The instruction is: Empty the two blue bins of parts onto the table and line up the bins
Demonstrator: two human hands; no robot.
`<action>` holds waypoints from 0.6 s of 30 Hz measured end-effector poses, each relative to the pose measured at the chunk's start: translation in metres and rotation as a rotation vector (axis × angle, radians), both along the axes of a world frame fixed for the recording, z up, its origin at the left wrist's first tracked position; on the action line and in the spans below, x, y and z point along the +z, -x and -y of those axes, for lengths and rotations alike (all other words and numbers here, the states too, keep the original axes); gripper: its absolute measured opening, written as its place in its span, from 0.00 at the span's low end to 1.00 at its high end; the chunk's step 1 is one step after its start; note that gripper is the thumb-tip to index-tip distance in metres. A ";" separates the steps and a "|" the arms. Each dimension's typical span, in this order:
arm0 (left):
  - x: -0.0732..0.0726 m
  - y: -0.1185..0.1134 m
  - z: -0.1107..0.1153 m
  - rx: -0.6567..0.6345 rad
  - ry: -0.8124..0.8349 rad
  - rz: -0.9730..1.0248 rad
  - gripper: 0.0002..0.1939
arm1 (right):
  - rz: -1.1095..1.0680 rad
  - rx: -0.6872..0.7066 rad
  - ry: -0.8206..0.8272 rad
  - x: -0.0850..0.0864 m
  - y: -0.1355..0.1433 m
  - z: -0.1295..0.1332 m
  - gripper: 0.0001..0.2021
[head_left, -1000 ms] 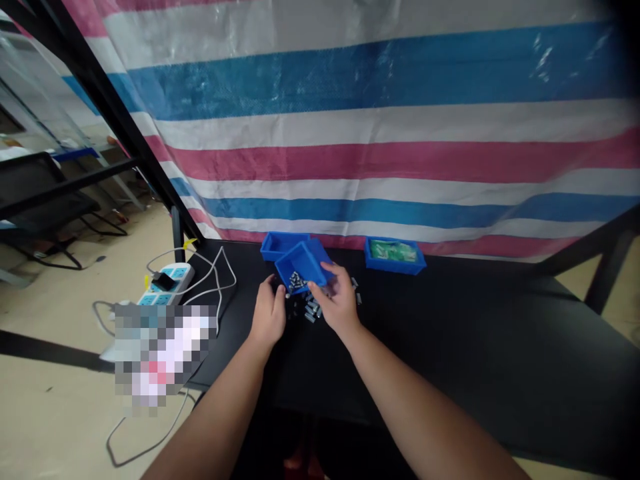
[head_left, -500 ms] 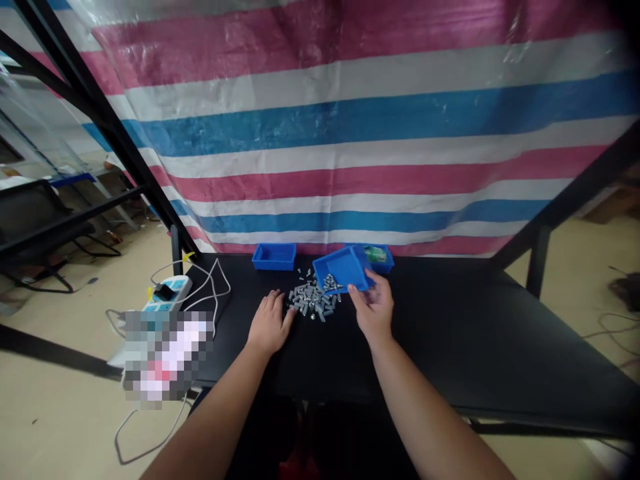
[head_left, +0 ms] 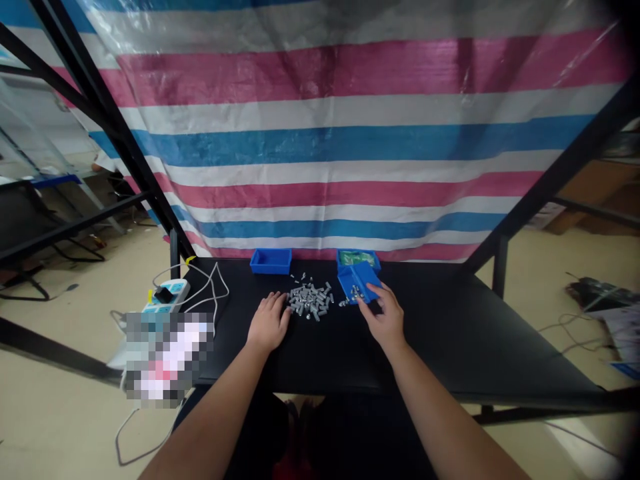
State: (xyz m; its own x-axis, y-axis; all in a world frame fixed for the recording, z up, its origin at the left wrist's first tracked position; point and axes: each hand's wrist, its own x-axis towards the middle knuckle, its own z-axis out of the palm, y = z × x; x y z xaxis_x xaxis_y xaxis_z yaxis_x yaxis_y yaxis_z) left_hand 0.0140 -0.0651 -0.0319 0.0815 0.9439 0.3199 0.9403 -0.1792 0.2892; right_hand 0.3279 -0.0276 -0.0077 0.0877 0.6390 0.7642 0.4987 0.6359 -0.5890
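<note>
My right hand (head_left: 386, 316) grips the right edge of a blue plastic bin (head_left: 364, 273), which is tilted toward me and to the left. Small shiny metal pieces, perhaps screws (head_left: 356, 293), lie at its low side, and a few rest on the table just off its lip. My left hand (head_left: 268, 321) lies flat on the black table with its fingers stretched out, holding nothing. Right beside its fingertips spreads a pile of small grey cylinders and metal pieces (head_left: 311, 300).
Behind the pile stands a blue bin (head_left: 271, 261) with nothing visible inside. Another blue bin (head_left: 359, 257) with green-and-clear packets is behind the tilted one. A power strip (head_left: 167, 297) with white cables lies on the left. Striped sheeting (head_left: 320, 143) closes off the back.
My right hand has moved the tilted bin to the right, off the pile, and turned it. Some metal pieces now lie apart on the table by its lip. My left hand stays put.
</note>
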 end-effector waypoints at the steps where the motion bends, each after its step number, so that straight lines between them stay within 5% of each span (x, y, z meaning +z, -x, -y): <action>1: 0.000 0.000 0.000 0.000 -0.001 -0.004 0.25 | -0.013 -0.002 0.008 0.001 0.001 0.000 0.20; 13: 0.001 0.001 0.002 -0.036 -0.021 0.033 0.28 | -0.614 -0.062 0.179 0.012 0.006 0.002 0.30; 18: 0.002 0.001 0.004 -0.044 -0.019 0.059 0.34 | -0.697 -0.011 0.200 0.024 0.023 0.019 0.29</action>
State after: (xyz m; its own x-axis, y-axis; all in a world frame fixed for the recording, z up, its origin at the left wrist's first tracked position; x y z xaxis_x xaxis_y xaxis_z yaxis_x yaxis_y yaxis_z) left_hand 0.0128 -0.0693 -0.0296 0.1031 0.9337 0.3428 0.9130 -0.2257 0.3400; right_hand 0.3051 -0.0468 0.0160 0.5190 0.7572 0.3966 -0.0300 0.4798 -0.8769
